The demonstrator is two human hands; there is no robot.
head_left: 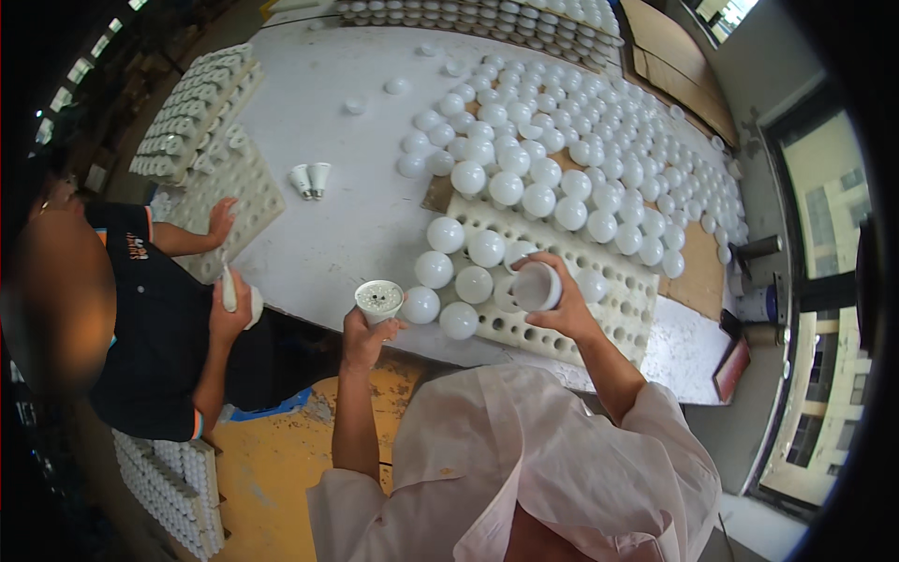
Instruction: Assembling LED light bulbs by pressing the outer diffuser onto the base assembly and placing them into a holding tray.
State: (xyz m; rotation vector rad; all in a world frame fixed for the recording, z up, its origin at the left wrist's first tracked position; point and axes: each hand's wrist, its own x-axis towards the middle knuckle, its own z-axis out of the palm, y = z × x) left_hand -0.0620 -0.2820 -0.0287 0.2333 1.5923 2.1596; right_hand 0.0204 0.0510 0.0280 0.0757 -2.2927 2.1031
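Observation:
My left hand (361,343) is closed around a white LED bulb base (378,300), held upright. Its open top faces up and shows a pale round board with small dark marks at the centre. In my right hand (567,311) is a white bulb cover (537,287), gripped by its sides with its hollow side turned toward me. That hand is over a pale foam tray (613,328) with rows of holes. Round white bulb globes (474,284) sit on the tray's left part, close to both hands; my right hand hides some of them.
Many more white covers (599,169) spread over cardboard across the table's right side. Two bulbs (310,180) lie on the white table (309,103). A co-worker (150,309) at left holds a white part beside another foam tray (245,192). Stacked trays (192,112) stand behind.

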